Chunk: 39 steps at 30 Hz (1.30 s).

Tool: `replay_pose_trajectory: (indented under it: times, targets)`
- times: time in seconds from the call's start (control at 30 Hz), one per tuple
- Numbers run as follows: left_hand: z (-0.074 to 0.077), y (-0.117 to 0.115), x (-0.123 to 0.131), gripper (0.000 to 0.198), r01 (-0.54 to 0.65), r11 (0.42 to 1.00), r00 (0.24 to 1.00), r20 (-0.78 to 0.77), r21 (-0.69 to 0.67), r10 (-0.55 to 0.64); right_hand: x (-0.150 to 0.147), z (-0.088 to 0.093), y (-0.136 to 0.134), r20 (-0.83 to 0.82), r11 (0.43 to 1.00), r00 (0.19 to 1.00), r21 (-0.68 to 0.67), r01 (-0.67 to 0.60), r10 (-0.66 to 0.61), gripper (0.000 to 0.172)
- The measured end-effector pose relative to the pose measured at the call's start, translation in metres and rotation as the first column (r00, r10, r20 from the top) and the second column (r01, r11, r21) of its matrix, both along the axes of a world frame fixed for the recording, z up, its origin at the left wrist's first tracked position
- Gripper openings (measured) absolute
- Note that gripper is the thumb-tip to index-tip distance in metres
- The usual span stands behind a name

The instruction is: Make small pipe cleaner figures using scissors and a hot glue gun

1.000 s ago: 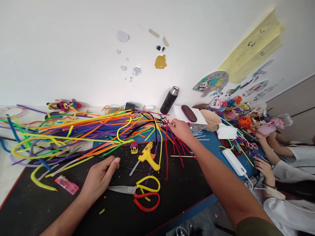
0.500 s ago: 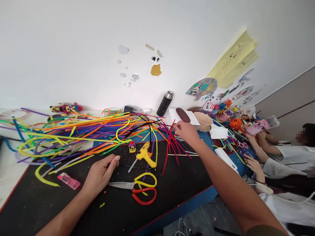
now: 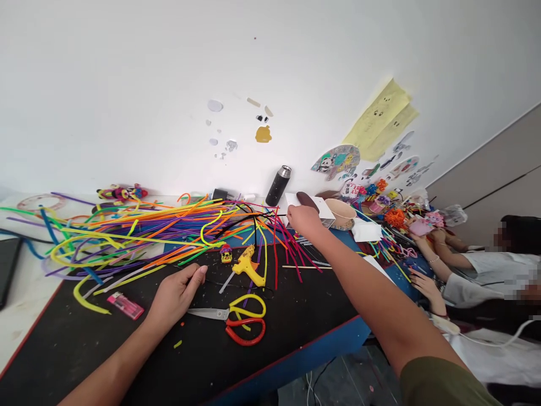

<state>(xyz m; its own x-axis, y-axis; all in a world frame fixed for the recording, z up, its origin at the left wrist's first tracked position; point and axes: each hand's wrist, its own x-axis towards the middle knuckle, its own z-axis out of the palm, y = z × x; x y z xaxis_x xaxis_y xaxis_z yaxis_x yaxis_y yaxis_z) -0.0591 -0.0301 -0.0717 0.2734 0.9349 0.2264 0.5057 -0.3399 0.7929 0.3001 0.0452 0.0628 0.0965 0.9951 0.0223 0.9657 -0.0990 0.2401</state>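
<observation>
My left hand (image 3: 180, 290) is closed, thumb pressed on the fingers, over the black mat (image 3: 169, 372). A thin black pipe cleaner, hard to see against the mat, runs out of it to the right. My right hand (image 3: 306, 220) reaches to the far side, its fingers pinched on the end of a black pipe cleaner (image 3: 273, 215) at the pile. Red pipe cleaners (image 3: 276, 254) lie just below it. Between the hands are a yellow glue gun (image 3: 249, 267), a small figure head (image 3: 226, 254) and scissors (image 3: 245, 322) with yellow and red handles.
A big heap of coloured pipe cleaners (image 3: 169, 225) covers the back left. A black flask (image 3: 278, 186), a white box (image 3: 323, 214) and a paper bowl (image 3: 340, 210) stand near the wall. A pink pack (image 3: 125, 305) lies left. At right, another person's hands (image 3: 426, 285) are busy.
The view has shifted slightly. My right hand has moved a little left, still at the black pipe cleaner, and its fingers are more curled. My left hand has stayed in place.
</observation>
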Motion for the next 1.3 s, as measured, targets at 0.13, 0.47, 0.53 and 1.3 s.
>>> replay_pose_trajectory:
  times: [0.13,0.47,0.53,1.3]
  targets:
    - [0.0,0.0,0.0,0.053,0.011,1.0,1.0,-0.001,0.0,-0.011,0.005,-0.002,-0.018,0.009,0.998,1.0,-0.063,0.014,-0.014,0.03]
    - [0.0,-0.002,-0.002,0.051,0.01,1.0,1.0,0.013,0.002,-0.01,0.038,0.005,-0.087,-0.199,0.996,0.976,-0.024,0.086,-0.09,0.02]
    - [-0.002,-0.001,-0.002,0.05,-0.014,1.0,0.999,0.037,-0.003,0.014,0.038,0.003,-0.097,-0.292,0.994,0.953,0.044,0.103,-0.086,0.029]
    - [0.044,-0.01,0.005,0.038,0.189,0.918,0.73,0.675,-0.349,0.107,-0.134,-0.078,-0.081,-0.924,0.912,0.174,0.28,-0.301,0.341,0.022]
